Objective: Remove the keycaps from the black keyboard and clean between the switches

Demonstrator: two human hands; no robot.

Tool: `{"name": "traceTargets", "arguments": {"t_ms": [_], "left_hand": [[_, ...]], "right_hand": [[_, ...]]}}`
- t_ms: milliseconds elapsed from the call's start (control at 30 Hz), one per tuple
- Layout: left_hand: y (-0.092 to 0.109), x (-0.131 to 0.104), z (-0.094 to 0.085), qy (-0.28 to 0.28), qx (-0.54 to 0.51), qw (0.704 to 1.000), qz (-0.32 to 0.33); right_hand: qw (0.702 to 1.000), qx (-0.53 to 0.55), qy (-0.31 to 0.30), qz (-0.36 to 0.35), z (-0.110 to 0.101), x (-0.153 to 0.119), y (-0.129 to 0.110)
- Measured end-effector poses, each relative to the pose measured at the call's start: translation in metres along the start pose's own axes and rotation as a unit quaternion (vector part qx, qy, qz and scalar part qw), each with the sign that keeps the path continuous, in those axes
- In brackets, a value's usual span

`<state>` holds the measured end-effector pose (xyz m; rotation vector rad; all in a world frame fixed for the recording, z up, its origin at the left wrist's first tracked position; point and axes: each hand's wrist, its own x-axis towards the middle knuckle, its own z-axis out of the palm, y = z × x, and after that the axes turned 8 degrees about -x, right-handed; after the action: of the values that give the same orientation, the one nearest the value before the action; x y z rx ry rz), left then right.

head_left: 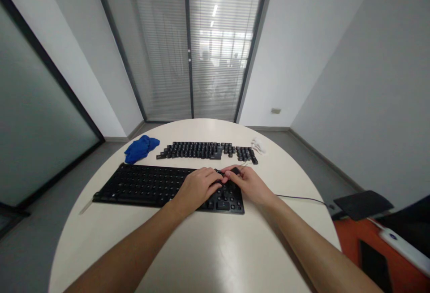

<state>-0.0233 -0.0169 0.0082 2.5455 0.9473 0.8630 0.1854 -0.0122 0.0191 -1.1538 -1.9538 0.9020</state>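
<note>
A black keyboard (148, 185) lies on the table with most of its keycaps off at the left and middle. My left hand (201, 184) rests over its right part, fingers bent and closed, the tips meeting those of the other hand; whatever is between them is hidden. My right hand (252, 185) is closed around a small dark-handled tool (236, 170) with thin wires sticking out, which looks like a keycap puller. Some keycaps (223, 205) sit at the keyboard's lower right, near the left fingers.
Loose black keycaps (195, 150) lie in rows behind the keyboard. A blue cloth (141, 148) is at the left and a crumpled white tissue (258, 145) at the right. A thin pale stick (86, 207) lies by the keyboard's left corner. A black cable (300, 198) crosses the table's right side.
</note>
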Motion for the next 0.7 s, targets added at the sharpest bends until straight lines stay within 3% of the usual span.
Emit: {"name": "traceTargets", "arguments": {"t_ms": [200, 500, 700], "left_hand": [[0.001, 0.000, 0.001, 0.001, -0.002, 1.000, -0.031], [0.004, 0.000, -0.004, -0.085, -0.034, 0.994, 0.051], [0.014, -0.001, 0.004, -0.078, -0.007, 0.997, 0.001]], "right_hand": [[0.999, -0.030, 0.024, 0.014, 0.000, 0.001, 0.005], [0.991, -0.102, 0.083, 0.029, -0.022, -0.002, 0.004], [0.987, -0.147, 0.068, 0.016, -0.024, -0.005, 0.003]]}}
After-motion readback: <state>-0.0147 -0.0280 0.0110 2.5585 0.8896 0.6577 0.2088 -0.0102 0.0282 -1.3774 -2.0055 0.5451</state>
